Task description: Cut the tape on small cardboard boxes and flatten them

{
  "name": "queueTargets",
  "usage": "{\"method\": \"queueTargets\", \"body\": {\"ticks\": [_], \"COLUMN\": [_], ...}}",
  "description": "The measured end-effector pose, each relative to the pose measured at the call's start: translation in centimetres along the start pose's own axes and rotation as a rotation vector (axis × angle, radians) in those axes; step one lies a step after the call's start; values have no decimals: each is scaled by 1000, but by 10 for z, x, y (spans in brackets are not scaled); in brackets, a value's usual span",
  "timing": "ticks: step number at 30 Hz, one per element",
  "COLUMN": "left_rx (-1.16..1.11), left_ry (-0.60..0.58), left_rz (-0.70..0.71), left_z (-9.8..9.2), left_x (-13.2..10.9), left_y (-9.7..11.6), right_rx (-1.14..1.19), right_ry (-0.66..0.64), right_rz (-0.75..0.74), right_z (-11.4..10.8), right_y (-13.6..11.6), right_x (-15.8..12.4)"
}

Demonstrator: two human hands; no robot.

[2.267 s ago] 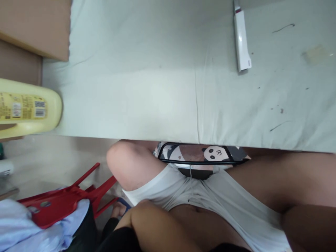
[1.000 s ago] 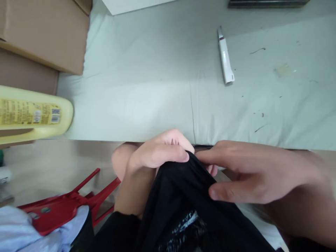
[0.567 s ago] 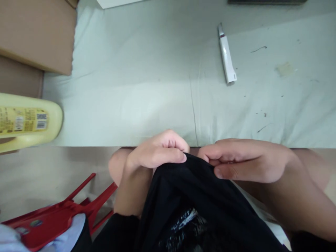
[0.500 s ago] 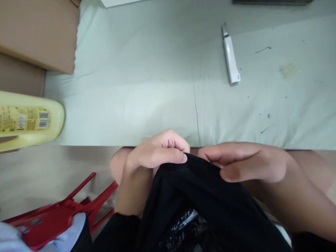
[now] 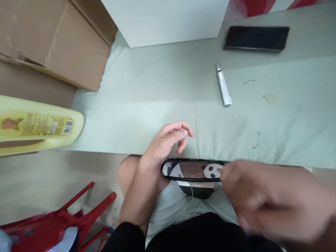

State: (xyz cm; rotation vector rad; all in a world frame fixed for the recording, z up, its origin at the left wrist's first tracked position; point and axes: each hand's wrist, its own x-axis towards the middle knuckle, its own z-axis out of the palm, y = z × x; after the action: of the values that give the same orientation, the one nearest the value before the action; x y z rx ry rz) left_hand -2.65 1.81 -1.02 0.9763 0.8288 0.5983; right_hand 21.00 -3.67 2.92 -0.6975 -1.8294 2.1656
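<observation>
My left hand [image 5: 168, 141] hovers over the near edge of the pale green sheet [image 5: 147, 112], its fingers loosely curled and apart with nothing in them. My right hand [image 5: 265, 199] is low at the right and smeared by motion, so its fingers do not show clearly. It overlaps the right end of a panda-print pouch [image 5: 193, 170] that lies across my lap under the sheet's edge. The black cloth [image 5: 199, 232] lies low on my lap at the bottom edge, touched by neither hand as far as I can see.
A white pen-like tube [image 5: 223, 85] and a dark phone [image 5: 256, 37] lie on the far part of the sheet. Cardboard boxes [image 5: 60, 42] and a yellow bottle [image 5: 39, 127] stand at left, a white box [image 5: 165, 19] behind, a red stool [image 5: 55, 224] on the floor.
Both hands have let go of the black cloth, which has dropped to my lap. The panda pouch shows again. The left hand has lifted and opened; the view has tilted up.
</observation>
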Motion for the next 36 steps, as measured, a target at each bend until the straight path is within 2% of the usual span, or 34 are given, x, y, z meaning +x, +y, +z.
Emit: {"method": "queueTargets", "body": {"ticks": [4, 9, 15, 17, 19, 22, 25, 28, 31, 36], "left_rx": [56, 124, 22, -46, -116, -255, -391, -530, -622, -686], "left_ry": [200, 315, 541, 593, 592, 598, 673, 743, 798, 830], "left_rz": [99, 266, 413, 409, 376, 381, 455, 499, 523, 529], "left_z": [12, 9, -22, -33, -45, -64, -83, -99, -113, -136], "left_x": [12, 19, 19, 12, 0, -25, -47, -61, -69, -76], "left_y": [33, 60, 51, 46, 45, 49, 54, 55, 52, 50], "right_rx": [67, 114, 42, 56, 68, 7, -125, -201, -176, -99], "right_ry": [261, 310, 362, 394, 408, 394, 401, 423, 487, 682], "right_rz": [79, 21, 102, 136, 186, 256, 257, 181, 74, -60], "right_z": [-14, -19, -17, -14, -9, -4, -2, 0, 2, -8], "right_y": [1, 10, 16, 17, 16, 9, -8, -32, -50, -61], "right_x": [-7, -4, 8, 18, 31, 59, 99, 150, 205, 279]}}
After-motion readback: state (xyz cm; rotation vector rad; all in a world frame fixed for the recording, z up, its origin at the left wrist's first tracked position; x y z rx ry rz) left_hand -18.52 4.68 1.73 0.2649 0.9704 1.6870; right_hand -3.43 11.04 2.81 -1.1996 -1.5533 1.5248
